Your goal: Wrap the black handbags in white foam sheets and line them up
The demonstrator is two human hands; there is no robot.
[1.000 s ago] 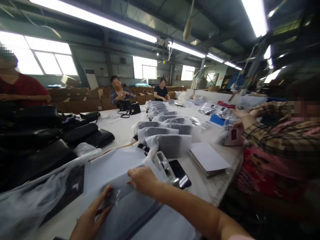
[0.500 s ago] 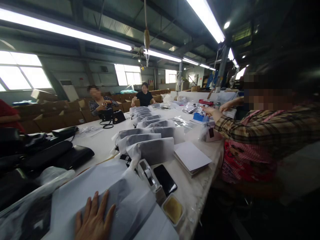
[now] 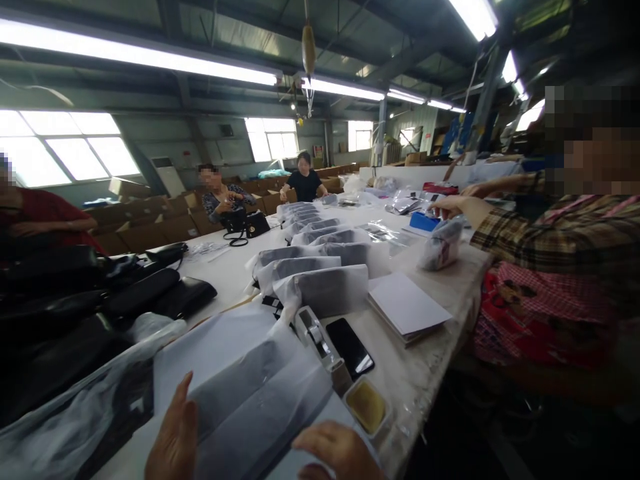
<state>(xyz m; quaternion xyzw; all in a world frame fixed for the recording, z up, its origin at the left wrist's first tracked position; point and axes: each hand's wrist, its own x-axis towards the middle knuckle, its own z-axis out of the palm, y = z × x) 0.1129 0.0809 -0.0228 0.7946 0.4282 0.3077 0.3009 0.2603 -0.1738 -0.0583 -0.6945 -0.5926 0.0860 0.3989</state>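
A dark, flat item wrapped in translucent white tissue paper (image 3: 250, 400) lies in front of me, its dark shape showing through. My left hand (image 3: 175, 433) stands edge-on at its left side, fingers stretched and nothing held. At the lower right edge of the wrapping is my right hand (image 3: 343, 450), its fingers loosely bent and apart, with nothing visible in them. A sheet of white paper (image 3: 215, 340) spreads out under the wrapped item. Beyond my right hand sit a tape dispenser (image 3: 320, 340), a black phone (image 3: 351, 347) and a small tub of yellowish stuff (image 3: 367, 405).
Several tissue-wrapped items (image 3: 325, 287) stand in a row along the table (image 3: 400, 373). A stack of white sheets (image 3: 410, 307) lies to their right. Black bags (image 3: 150, 293) pile up at left beside clear plastic (image 3: 90, 407). Co-workers sit around, one close at right (image 3: 550, 233).
My left hand has lifted from lying flat on the wrapped item and turned edge-on at its left. My right hand has come into view at the lower right. The view has swung left.
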